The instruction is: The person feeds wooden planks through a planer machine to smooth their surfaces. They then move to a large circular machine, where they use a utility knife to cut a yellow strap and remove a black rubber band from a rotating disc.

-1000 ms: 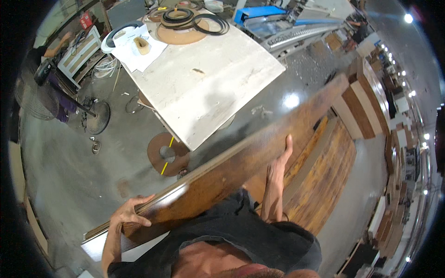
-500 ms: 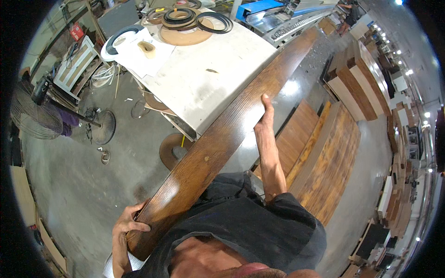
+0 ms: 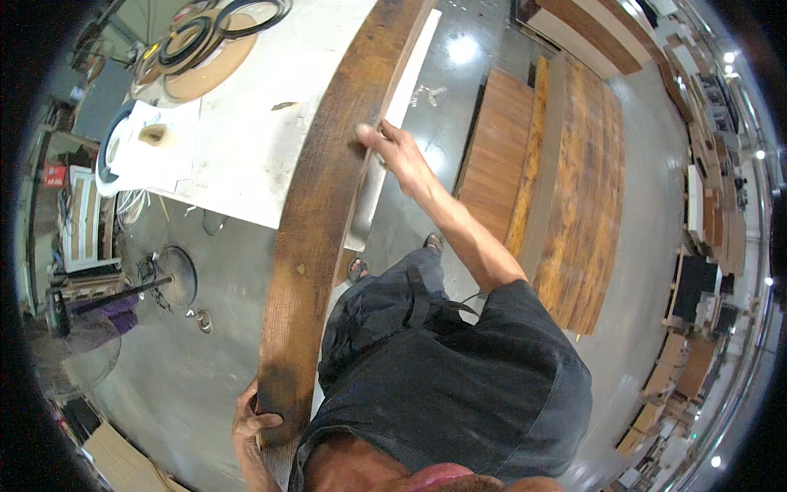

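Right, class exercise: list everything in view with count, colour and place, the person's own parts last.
Long plank: one, brown, middle
Table: one, white, upper left
Coils: several, black and tan, on the table
Paper: count unclear, white, on the table
Standing fan: one, dark, left
Board stack: one, mottled brown, right of table
Panel stack: one, brown and cream, upper right
Distant panels: many, mixed, right rim
Lamps: several, white, far right
Floor: one, grey, throughout
Shirt: one, black, lower centre
Trousers: one pair, dark, centre
Left hand: one, bare, at the plank's near end
Right hand: one, bare, on the plank's right edge
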`<act>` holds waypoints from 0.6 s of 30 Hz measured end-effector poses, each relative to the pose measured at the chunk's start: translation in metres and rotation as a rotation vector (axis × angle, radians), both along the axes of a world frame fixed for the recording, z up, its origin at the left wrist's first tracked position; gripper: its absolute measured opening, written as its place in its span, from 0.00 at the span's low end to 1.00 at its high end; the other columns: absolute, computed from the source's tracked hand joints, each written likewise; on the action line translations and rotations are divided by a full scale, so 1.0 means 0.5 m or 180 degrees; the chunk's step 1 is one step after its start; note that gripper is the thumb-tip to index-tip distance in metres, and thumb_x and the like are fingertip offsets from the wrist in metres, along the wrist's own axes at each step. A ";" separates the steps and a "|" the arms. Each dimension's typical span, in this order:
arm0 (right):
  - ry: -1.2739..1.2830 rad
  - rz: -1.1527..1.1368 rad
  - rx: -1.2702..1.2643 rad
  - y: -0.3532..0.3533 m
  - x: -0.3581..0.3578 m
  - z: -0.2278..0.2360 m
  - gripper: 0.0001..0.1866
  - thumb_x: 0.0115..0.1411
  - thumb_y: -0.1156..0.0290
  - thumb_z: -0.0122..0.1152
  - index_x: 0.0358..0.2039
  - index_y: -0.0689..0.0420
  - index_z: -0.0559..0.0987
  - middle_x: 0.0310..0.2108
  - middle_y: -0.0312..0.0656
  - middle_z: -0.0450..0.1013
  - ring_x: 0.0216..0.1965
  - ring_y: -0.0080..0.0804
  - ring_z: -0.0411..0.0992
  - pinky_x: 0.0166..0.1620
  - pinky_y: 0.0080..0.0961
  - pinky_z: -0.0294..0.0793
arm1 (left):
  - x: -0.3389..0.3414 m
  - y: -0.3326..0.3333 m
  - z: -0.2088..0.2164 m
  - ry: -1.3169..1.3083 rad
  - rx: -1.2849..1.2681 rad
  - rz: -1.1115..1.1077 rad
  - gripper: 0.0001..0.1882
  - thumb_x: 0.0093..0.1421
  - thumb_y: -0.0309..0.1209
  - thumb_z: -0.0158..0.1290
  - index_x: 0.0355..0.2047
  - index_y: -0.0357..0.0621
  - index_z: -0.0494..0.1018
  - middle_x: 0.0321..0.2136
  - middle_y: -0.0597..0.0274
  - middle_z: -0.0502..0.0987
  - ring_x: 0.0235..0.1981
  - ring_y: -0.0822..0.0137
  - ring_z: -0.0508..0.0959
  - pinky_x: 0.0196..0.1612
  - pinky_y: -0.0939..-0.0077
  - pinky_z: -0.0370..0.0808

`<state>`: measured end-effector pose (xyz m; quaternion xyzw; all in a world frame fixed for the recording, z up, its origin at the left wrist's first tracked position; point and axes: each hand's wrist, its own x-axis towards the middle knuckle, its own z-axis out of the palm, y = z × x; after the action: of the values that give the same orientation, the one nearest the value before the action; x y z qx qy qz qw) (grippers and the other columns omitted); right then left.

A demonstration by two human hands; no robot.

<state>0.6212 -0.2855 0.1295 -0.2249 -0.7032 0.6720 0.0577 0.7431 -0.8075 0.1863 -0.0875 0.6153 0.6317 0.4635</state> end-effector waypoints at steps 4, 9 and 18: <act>-0.0023 -0.0126 0.0564 -0.012 0.148 -0.019 0.43 0.60 0.47 0.60 0.63 0.69 0.63 0.63 0.62 0.62 0.65 0.51 0.61 0.63 0.42 0.65 | -0.066 -0.059 -0.135 -0.0535 -0.0584 -0.0170 0.56 0.25 0.28 0.75 0.61 0.33 0.65 0.51 0.59 0.75 0.54 0.62 0.73 0.59 0.67 0.68; -0.1587 -0.0865 -0.0421 -0.004 0.454 -0.454 0.37 0.59 0.56 0.65 0.61 0.69 0.67 0.59 0.59 0.67 0.59 0.49 0.68 0.60 0.39 0.69 | -0.102 -0.024 -0.131 -0.0210 -0.0602 -0.0703 0.51 0.24 0.29 0.73 0.56 0.35 0.69 0.48 0.60 0.76 0.50 0.60 0.75 0.56 0.65 0.71; -0.2775 -0.1785 -0.1201 -0.035 1.016 -0.712 0.18 0.55 0.62 0.67 0.38 0.64 0.82 0.26 0.40 0.76 0.25 0.26 0.72 0.27 0.26 0.71 | -0.115 -0.076 -0.084 0.0193 -0.1870 -0.1269 0.48 0.36 0.38 0.71 0.59 0.34 0.67 0.53 0.53 0.73 0.54 0.56 0.73 0.57 0.65 0.68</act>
<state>1.1292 -0.3028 -0.2262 -0.6675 -0.4425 0.5899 -0.1035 0.6855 -0.8457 0.1442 -0.0765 0.7891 0.3272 0.5142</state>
